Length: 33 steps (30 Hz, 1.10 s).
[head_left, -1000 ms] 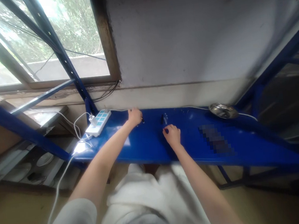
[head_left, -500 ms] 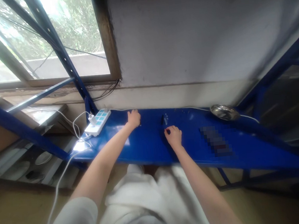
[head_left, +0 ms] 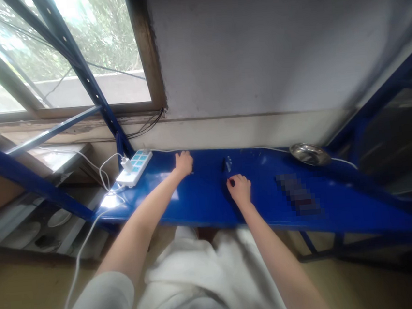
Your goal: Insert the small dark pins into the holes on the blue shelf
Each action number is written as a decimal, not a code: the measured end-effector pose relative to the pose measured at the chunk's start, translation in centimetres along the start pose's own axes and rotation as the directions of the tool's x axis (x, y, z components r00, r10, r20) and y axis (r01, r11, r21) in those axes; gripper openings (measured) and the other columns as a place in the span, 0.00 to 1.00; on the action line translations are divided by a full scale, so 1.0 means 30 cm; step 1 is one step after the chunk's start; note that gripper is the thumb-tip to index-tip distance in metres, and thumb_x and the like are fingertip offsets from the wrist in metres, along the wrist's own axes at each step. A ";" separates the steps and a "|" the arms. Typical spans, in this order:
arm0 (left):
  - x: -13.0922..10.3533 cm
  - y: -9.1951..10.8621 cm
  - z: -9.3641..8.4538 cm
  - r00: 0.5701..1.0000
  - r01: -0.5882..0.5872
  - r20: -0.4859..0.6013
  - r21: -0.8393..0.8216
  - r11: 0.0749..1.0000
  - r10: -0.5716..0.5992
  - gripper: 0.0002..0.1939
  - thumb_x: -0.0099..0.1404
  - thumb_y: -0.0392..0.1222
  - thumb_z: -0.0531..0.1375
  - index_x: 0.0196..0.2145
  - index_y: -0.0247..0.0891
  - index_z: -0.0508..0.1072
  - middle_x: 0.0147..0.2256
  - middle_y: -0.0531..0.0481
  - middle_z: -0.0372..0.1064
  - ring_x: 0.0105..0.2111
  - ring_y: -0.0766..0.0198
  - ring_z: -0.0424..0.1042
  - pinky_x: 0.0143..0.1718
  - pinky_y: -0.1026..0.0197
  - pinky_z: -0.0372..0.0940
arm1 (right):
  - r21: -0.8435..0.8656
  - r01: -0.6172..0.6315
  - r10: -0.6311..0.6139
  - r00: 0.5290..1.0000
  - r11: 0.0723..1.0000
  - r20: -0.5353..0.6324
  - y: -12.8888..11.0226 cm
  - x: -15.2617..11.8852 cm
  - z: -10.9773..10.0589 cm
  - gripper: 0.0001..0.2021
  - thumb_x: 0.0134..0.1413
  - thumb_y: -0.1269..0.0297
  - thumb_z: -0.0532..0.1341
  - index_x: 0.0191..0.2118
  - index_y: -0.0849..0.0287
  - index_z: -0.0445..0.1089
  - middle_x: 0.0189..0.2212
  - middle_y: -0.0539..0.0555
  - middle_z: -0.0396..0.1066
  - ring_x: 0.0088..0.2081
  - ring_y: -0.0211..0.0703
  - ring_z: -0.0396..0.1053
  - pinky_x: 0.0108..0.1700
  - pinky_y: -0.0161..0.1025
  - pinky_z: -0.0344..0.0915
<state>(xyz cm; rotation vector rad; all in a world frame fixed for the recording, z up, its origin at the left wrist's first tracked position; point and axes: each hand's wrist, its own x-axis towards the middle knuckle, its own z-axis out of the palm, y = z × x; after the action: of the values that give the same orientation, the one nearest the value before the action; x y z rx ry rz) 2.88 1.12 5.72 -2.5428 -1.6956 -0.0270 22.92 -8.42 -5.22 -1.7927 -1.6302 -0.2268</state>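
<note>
My left hand [head_left: 184,163] rests knuckles-up at the back of the blue metal shelf [head_left: 203,198], close to the wall and right of a white power strip [head_left: 135,167]. Its fingers are bent down onto the surface, and what lies under them is hidden. Nearer to me, my right hand [head_left: 239,189] lies on the shelf with curled fingers and a small dark spot at its fingertips. A few small dark and pale parts [head_left: 226,163] lie just beyond that hand, apart from it.
A shallow metal dish [head_left: 308,154] sits at the shelf's back right on a white cable. A blurred patch [head_left: 298,194] lies right of my right hand. Blue rack posts [head_left: 86,83] cross the window on the left. White dishes [head_left: 27,232] lie lower left.
Both hands stay almost where they were. My left hand has shifted slightly toward the wall, and the dark piece seen beside it a second ago no longer shows.
</note>
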 end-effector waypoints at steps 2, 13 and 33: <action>0.001 0.001 0.002 1.000 -0.002 -0.005 0.004 1.000 0.002 0.09 0.56 0.32 0.57 0.35 0.33 0.75 0.47 0.38 0.61 0.48 0.49 0.57 0.48 0.48 0.51 | 0.006 0.002 -0.002 1.000 1.000 0.000 0.001 -0.001 0.000 0.09 0.53 0.66 0.52 0.28 0.61 0.68 0.30 0.56 0.68 0.34 0.43 0.61 0.35 0.38 0.49; 0.005 0.010 0.003 1.000 0.022 0.019 -0.023 0.999 -0.022 0.08 0.55 0.35 0.59 0.34 0.33 0.74 0.46 0.39 0.62 0.48 0.50 0.57 0.49 0.47 0.50 | -0.004 -0.017 0.017 1.000 1.000 0.007 -0.001 -0.003 -0.005 0.09 0.53 0.66 0.52 0.28 0.61 0.68 0.30 0.55 0.69 0.33 0.43 0.61 0.34 0.38 0.49; -0.018 0.177 0.003 0.939 -0.314 -0.171 -0.079 0.946 0.298 0.18 0.61 0.37 0.54 0.50 0.38 0.66 0.48 0.43 0.63 0.47 0.55 0.60 0.46 0.54 0.52 | -0.049 -0.045 0.045 0.999 0.998 -0.005 -0.001 -0.005 0.003 0.09 0.53 0.66 0.52 0.28 0.61 0.68 0.29 0.55 0.68 0.33 0.43 0.59 0.33 0.38 0.47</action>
<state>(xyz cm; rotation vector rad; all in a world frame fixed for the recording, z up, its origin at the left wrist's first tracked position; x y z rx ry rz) 7.56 -1.41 5.27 -2.7678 -1.2598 -0.2956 22.82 -8.49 -5.37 -1.8625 -1.5923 -0.2509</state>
